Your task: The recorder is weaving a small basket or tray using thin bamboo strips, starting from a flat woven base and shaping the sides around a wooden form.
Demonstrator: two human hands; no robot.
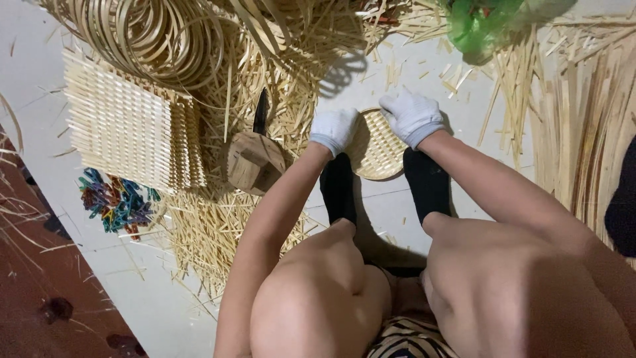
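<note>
Round woven tray (pixel 376 149) gripped on the floor (pixel 391 212).
Its rim is clasped by the gloved left hand (pixel 334 129) and right hand (pixel 412 116); nothing lies inside.

Single head-worn view, looking steeply down — close over knees, floor beyond

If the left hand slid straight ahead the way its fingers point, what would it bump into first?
The left hand grips the round woven tray, fingers pointing up-picture. Straight on it would probably meet the loose bamboo strips heaped just beyond, though depth is hard to judge.
</note>
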